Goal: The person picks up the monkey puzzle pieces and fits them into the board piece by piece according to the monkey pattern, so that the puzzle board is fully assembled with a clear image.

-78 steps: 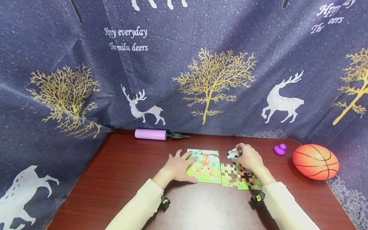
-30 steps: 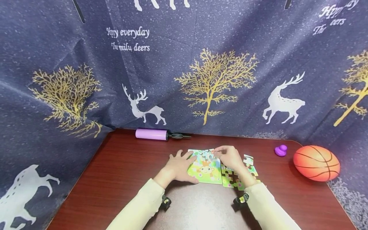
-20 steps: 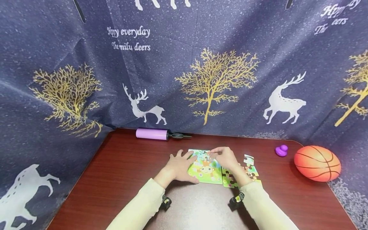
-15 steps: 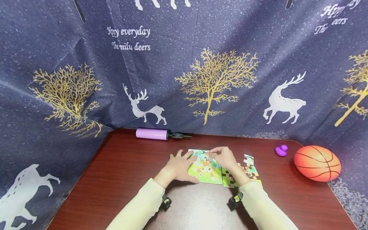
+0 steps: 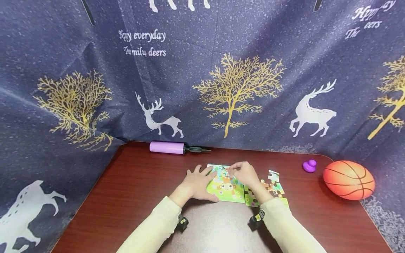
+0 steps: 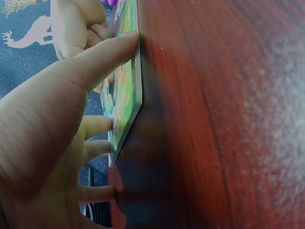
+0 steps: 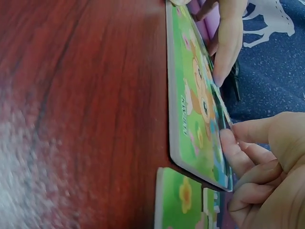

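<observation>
My left hand point(image 5: 197, 184) is spread over the left side of a flat monkey picture board point(image 5: 226, 195), its fingertips on the surface and its thumb at the near edge. My right hand point(image 5: 247, 174) bends over the board's upper part, thumb and index finger pinching a small jigsaw piece point(image 7: 230, 122) at the surface. The fingers hide most of that piece. Pale blue jigsaw pieces point(image 5: 218, 170) show along the board's top left. Right of the board lies a partly joined jigsaw puzzle point(image 5: 251, 199), half covered by my right forearm.
A white and green jigsaw piece point(image 5: 273, 175) lies at the puzzle's far edge. Behind the board is a purple hand pump point(image 5: 167, 147). A purple rubber duck point(image 5: 309, 166) and an orange basketball point(image 5: 348, 180) stand at the right. A patterned cloth hangs behind the table.
My right hand has come left from the joined puzzle to the board, carrying a jigsaw piece, then shifted slightly further left. My left hand has stayed on the board.
</observation>
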